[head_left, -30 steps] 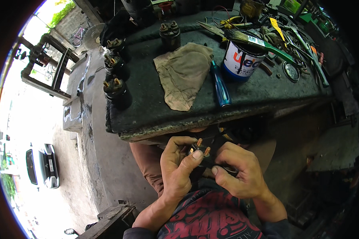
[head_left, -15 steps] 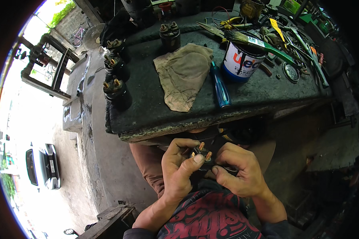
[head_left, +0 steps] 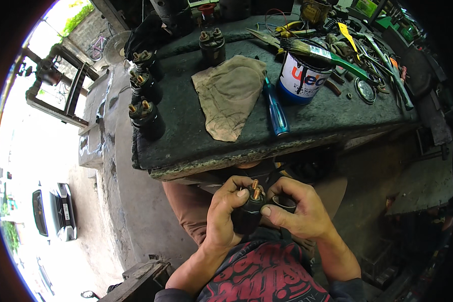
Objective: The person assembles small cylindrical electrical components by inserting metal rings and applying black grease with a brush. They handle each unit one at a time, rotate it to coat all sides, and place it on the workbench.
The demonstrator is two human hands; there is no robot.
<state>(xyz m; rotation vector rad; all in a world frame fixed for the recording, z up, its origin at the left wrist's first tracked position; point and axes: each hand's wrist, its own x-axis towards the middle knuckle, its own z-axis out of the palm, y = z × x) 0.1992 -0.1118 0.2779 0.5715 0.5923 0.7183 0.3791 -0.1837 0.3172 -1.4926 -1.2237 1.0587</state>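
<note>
My left hand (head_left: 225, 209) is wrapped round a starter solenoid (head_left: 247, 215), a black cylinder with two copper-coloured threaded studs on top, held fairly upright over my lap. Close against its right side, my right hand (head_left: 301, 210) pinches a black ring (head_left: 285, 203) that looks like a roll of tape. Whether a strip runs from the ring to the solenoid is too dark to tell. More solenoids of the same kind stand on the bench: one (head_left: 145, 121) at the left front corner, two behind it, and another (head_left: 213, 48) farther back.
Beyond my hands is the dark bench (head_left: 186, 151) with its worn front edge. On it lie a grey-brown cloth (head_left: 229, 98) and a blue-handled screwdriver (head_left: 276, 108). A paint can (head_left: 302, 83) carries a green-handled brush (head_left: 332, 56). Pliers (head_left: 267, 38) and jumbled tools fill the far right.
The solenoid has turned in my left hand, so its black side now shows and its studs line up differently. My right hand has tilted, bringing the black ring into clearer view.
</note>
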